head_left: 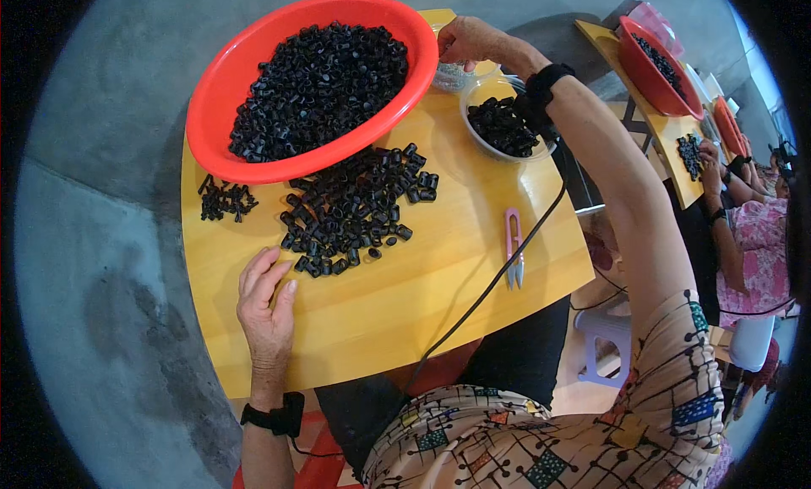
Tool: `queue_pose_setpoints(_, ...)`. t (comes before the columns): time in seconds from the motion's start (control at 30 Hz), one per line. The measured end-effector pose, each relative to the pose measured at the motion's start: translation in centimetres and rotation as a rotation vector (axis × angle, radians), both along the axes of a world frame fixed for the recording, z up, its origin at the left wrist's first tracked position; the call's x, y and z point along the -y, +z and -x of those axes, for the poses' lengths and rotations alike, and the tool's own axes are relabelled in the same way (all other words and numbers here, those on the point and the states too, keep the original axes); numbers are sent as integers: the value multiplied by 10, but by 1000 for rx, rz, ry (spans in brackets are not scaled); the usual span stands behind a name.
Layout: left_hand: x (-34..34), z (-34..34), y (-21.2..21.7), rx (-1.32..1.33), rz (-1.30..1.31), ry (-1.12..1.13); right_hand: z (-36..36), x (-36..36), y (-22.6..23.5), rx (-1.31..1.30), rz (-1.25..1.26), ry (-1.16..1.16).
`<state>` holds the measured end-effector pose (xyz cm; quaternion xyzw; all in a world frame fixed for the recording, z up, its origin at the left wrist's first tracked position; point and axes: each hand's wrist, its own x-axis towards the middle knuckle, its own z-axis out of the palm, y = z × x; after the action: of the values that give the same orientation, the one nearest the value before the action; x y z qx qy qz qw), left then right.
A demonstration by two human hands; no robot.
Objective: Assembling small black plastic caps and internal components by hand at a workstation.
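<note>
My left hand (266, 299) rests on the yellow table, fingers slightly apart and holding nothing, beside a loose pile of short black tubular plastic pieces (355, 214). At the far side my right hand (469, 43) dips with curled fingers to a small clear container (454, 77) of tiny greyish pieces; anything between the fingertips is too small to make out. Beneath my right wrist stands a clear round tub (505, 127) holding black pieces. A large red basin (215, 142), tilted toward me, is heaped with black plastic parts (325, 87).
Pink-handled thread snips (514, 244) lie on the table's (405, 303) right part, near a black cable (481, 299). Small thin black pieces (226, 200) sit at the left edge. Another person (752, 244) works at a second table (667, 134) on the right, with a red basin (650, 75). A lilac stool (604, 345) stands between.
</note>
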<state>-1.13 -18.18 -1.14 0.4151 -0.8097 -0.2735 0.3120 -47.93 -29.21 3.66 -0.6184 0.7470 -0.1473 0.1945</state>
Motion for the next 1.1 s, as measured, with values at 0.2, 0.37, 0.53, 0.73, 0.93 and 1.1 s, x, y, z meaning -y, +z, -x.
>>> queue_pose_setpoints(0.2, 0, -2, -1, 1, 19, -3, -3, -5, 9, 41, -11, -59)
queue_pose_setpoints(0.37, -1, 0, -2, -13, 12, 2, 0, -12, 7, 112, 8, -67)
queue_pose_setpoints(0.53, 1, -3, -2, 20, 32, -28, 1, -26, 27, 339, 64, -38)
queue_pose_setpoints(0.73, -1, -2, 0, -55, 38, -18, -33, -68, 70, 518, 41, -64)
queue_pose_setpoints(0.93, 1, -5, -5, -50, 49, -58, -71, -127, 81, 639, 12, 46)
queue_pose_setpoints(1.1, 0, -8, -8, -63, 35, -38, -117, -175, 56, 552, -60, 119)
